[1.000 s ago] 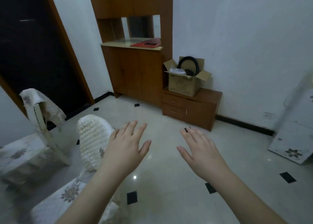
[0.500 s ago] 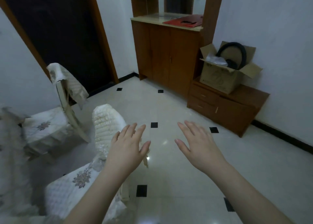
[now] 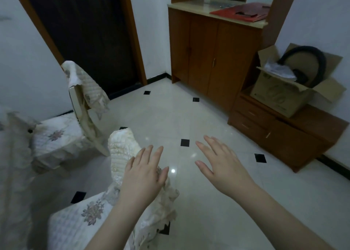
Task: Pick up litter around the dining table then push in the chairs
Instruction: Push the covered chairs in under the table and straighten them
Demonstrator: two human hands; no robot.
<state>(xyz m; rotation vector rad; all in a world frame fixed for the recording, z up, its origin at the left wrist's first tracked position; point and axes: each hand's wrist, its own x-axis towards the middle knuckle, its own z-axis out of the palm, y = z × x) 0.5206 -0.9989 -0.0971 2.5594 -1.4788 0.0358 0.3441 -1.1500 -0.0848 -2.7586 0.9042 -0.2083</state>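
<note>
Two chairs in cream quilted covers with flower patches stand at the left. The near chair (image 3: 81, 217) has its backrest (image 3: 121, 151) just under my left hand (image 3: 145, 172), which hovers flat with fingers straight and holds nothing. My right hand (image 3: 223, 166) is stretched out over the bare floor, also flat and holding nothing. The far chair (image 3: 56, 138) stands by the white wall, its cover slipping off the backrest (image 3: 83, 83). At the far left edge is a blurred white cloth edge (image 3: 13, 155), perhaps the table. No litter shows on the floor.
A glossy white tile floor (image 3: 189, 121) with small black diamonds fills the middle. A wooden cabinet (image 3: 214, 49) with a red folder on top, a low drawer unit (image 3: 284, 132) and an open cardboard box (image 3: 289, 90) line the right wall. A dark doorway (image 3: 85, 32) is behind.
The view has swung left and down, so the cabinet and box moved right and the chairs came nearer. Both hands stay spread flat; the left one now sits over the near chair's backrest.
</note>
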